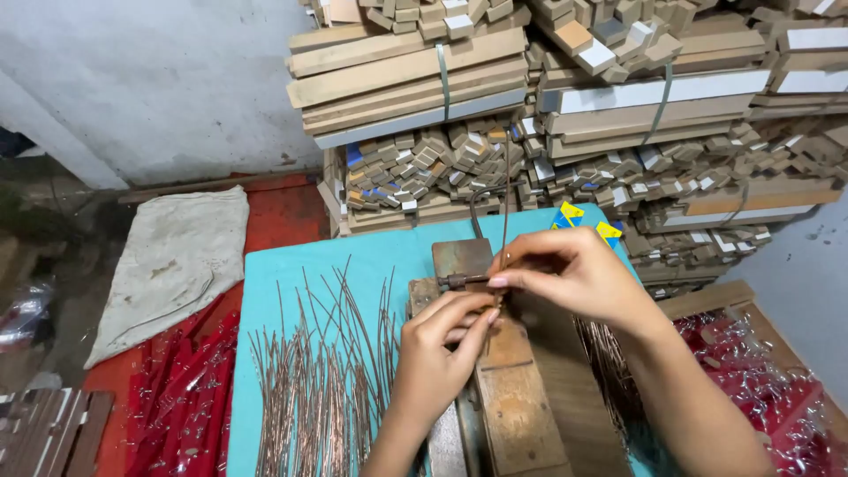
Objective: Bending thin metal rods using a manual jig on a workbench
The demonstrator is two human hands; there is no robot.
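1. A small craft workshop is showing here: strapped bundles of wood strips [415, 84] are piling high against a rough whitewashed wall [150, 79].
2. Copper wires [322, 380] are lying spread over the teal desk [283, 274], beside a worn wooden jig [508, 389].
3. Red wrapped packs [181, 389] and a cloth sack [172, 261] are sitting on the floor.

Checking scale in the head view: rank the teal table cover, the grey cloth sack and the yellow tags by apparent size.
1. Teal table cover
2. Grey cloth sack, clearly smaller, though farther away
3. Yellow tags, by far the smallest

Wire heap [322, 389] left; wood stacks [565, 115] ahead
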